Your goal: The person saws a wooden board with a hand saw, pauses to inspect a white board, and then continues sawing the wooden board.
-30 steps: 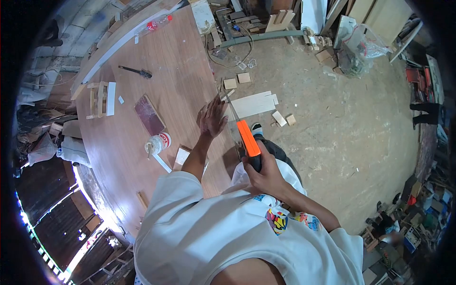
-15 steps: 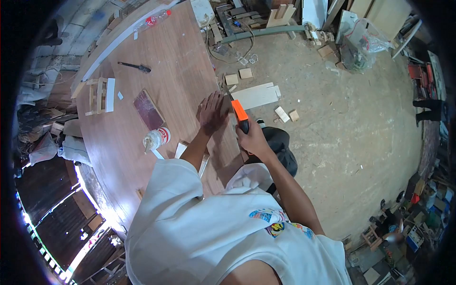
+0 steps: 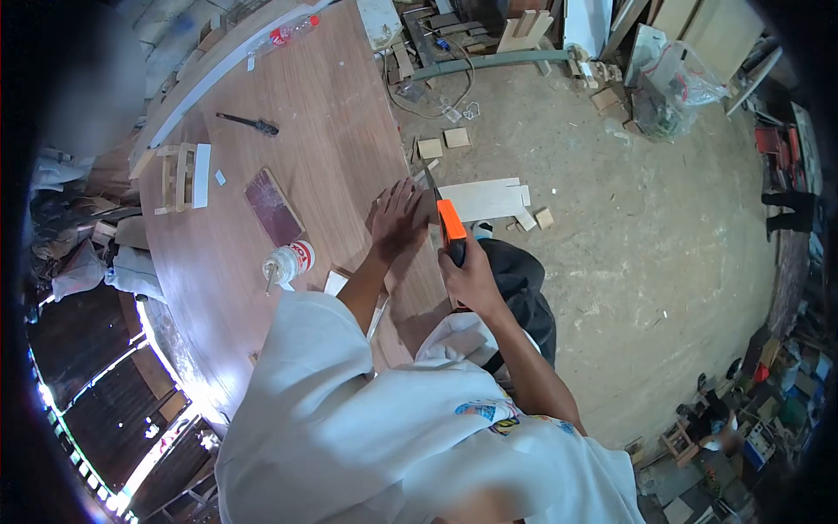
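My left hand [image 3: 397, 218] lies palm down by the right edge of the wood-grained table [image 3: 340, 131], its fingers stretched out. My right hand [image 3: 470, 275] is wrapped round the black and orange handle of a handsaw [image 3: 451, 220]. The narrow blade points away from me along the table edge, just right of my left fingers. Beyond the saw shows a pale flat board [image 3: 484, 199], its left end overlapped by the saw in this view. What lies under my left palm is hidden.
On the table are a plastic jar [image 3: 288, 264] with a red and white label, a dark reddish block [image 3: 274, 208], a black tool [image 3: 247, 123], a small wooden frame [image 3: 180, 178] and a bottle [image 3: 292, 33]. Wood offcuts [image 3: 456, 138] lie on the concrete floor [image 3: 628, 253].
Both hands and the saw have shifted slightly toward me and to the right. The pale board has shifted the same way and now overlaps a small block on the floor.
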`<control>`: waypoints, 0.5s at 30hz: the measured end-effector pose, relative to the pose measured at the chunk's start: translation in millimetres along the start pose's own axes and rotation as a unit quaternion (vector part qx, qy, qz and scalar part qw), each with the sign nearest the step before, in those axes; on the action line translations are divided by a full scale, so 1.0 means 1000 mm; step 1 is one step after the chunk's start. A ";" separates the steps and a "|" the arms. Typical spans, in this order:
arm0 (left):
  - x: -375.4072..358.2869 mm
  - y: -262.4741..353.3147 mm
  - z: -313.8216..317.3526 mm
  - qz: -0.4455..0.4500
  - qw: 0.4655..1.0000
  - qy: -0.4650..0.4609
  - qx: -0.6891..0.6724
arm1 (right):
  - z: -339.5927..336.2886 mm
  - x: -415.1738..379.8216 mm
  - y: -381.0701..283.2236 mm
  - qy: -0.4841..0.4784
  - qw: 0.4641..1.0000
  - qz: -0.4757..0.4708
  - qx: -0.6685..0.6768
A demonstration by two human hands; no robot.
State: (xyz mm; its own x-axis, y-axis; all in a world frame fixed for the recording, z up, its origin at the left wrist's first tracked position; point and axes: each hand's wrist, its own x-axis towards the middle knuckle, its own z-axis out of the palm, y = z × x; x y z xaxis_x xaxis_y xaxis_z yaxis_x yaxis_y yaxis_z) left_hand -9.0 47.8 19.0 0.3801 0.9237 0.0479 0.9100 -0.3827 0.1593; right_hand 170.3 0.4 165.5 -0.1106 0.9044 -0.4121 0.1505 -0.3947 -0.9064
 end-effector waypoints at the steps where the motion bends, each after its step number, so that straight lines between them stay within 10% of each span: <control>1: -0.003 0.003 0.002 -0.011 1.000 0.020 0.006 | -0.003 0.005 -0.002 -0.005 1.000 0.002 -0.002; 15: -0.008 0.006 -0.009 -0.019 0.997 0.023 -0.074 | -0.010 0.115 -0.058 -0.154 0.961 0.144 0.180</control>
State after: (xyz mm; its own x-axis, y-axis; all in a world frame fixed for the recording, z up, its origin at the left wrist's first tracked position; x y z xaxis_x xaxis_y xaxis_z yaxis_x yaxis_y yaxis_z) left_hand -7.5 38.4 28.4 0.3347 0.9386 0.0843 0.8879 -0.3440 0.3055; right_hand 158.4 128.8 171.4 -0.4095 0.6803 -0.6079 -0.1243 -0.7017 -0.7015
